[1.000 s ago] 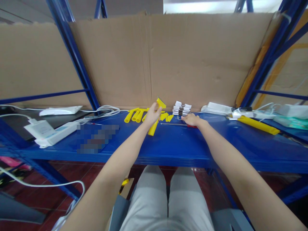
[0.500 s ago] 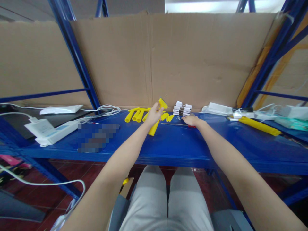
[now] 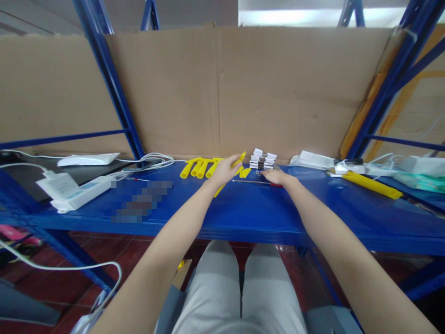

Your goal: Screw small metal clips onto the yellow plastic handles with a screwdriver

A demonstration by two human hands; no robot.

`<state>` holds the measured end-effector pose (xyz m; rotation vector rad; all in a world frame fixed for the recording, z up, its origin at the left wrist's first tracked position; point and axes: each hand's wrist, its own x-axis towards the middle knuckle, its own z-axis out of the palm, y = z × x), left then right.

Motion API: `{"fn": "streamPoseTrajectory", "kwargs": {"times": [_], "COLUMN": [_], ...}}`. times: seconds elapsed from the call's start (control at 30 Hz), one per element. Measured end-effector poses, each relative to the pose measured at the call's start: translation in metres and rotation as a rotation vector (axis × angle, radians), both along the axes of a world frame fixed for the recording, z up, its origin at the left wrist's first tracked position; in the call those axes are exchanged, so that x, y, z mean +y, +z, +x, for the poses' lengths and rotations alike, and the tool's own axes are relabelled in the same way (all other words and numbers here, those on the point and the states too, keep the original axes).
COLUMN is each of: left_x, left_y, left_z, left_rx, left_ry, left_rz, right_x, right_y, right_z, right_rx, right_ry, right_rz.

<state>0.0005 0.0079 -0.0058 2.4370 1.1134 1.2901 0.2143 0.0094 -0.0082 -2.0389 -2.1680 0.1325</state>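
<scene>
My left hand (image 3: 225,170) is closed round a yellow T-shaped scraper (image 3: 242,157), its head rising past the fingers and its handle end showing below the hand. My right hand (image 3: 273,176) is low over the shelf beside a few small metal pieces, likely screws (image 3: 257,172), with its fingertips drawn together; whatever they grip is too small to see. A screwdriver (image 3: 251,181) lies under that hand, its red handle partly covered. Small flat yellow pieces (image 3: 245,173) lie between the hands. More yellow scraper handles (image 3: 195,168) lie in a row left of my left hand.
White banded stacks (image 3: 263,159) stand behind my right hand. A cardboard panel (image 3: 278,93) closes off the back of the blue shelf (image 3: 257,208). At left are a power strip (image 3: 86,190) and cables; at right, a yellow roll (image 3: 373,184) and white boxes (image 3: 314,159).
My left hand has turned the scraper so that its head shows more edge-on and tilts to the right. The right hand stays by the small metal pieces, shifted only slightly.
</scene>
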Motion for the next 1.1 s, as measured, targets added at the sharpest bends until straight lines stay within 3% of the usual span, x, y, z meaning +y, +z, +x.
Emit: {"fn": "streamPoseTrajectory", "kwargs": {"times": [0.13, 0.3, 0.47, 0.6, 0.73, 1.1], "left_x": [0.001, -0.003, -0.005, -0.006, -0.009, -0.022], "left_y": [-0.004, -0.007, -0.009, -0.011, -0.010, -0.001], "left_z": [-0.001, -0.001, 0.000, 0.003, 0.007, 0.009], "left_rx": [0.313, 0.520, 0.555, 0.580, 0.605, 0.659], "left_ry": [-0.045, 0.062, 0.108, 0.118, 0.128, 0.110], "left_rz": [0.043, 0.040, 0.057, 0.095, 0.121, 0.136], "right_x": [-0.003, 0.001, 0.002, 0.000, 0.001, -0.014], "right_y": [0.002, 0.000, -0.005, -0.008, -0.012, -0.005], "right_z": [0.001, 0.000, -0.008, -0.015, -0.019, -0.030], "right_rx": [-0.005, 0.136, 0.536, 0.641, 0.658, 0.814], "right_ry": [0.004, 0.048, 0.213, 0.275, 0.258, 0.112], "right_rz": [0.056, 0.149, 0.108, 0.061, 0.112, 0.050]}}
